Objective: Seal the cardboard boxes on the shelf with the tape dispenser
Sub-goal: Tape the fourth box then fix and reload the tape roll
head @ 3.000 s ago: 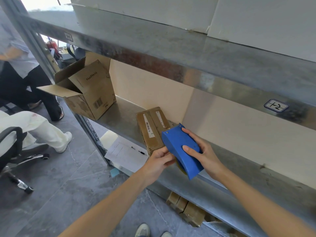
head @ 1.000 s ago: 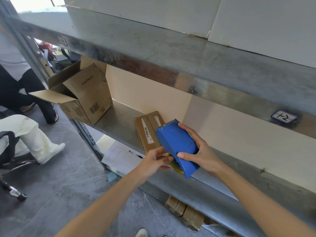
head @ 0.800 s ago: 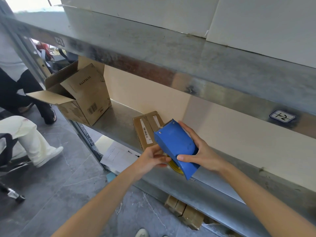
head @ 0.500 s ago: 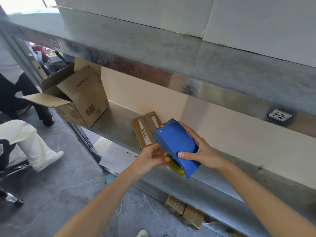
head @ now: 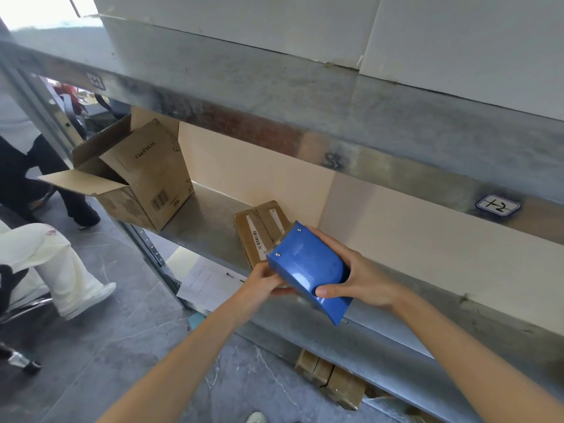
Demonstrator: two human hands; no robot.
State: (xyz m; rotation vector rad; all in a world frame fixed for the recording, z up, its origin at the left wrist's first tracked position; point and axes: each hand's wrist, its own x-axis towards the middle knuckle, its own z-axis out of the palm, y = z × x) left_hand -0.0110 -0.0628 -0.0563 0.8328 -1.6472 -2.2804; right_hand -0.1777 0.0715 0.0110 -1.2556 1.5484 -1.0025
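My right hand [head: 363,280] grips a blue tape dispenser [head: 308,267], thumb along its lower edge and fingers wrapped over its far side. The dispenser is tilted, its front end over the near end of a small closed cardboard box [head: 259,230] lying on the metal shelf [head: 207,224]. My left hand [head: 262,283] reaches under the dispenser's left side with curled fingers; what they hold is hidden. A larger cardboard box [head: 146,181] with open flaps stands at the shelf's left end.
An upper shelf beam [head: 305,123] overhangs the work area. Papers [head: 207,282] and small boxes [head: 332,380] lie on the lower level. Two people [head: 45,248] are at the left beside a wheeled chair [head: 18,306].
The dispenser has tipped flatter and moved slightly toward the small box; the yellow tape roll seen under it earlier is now hidden. My left hand stays under its left side.
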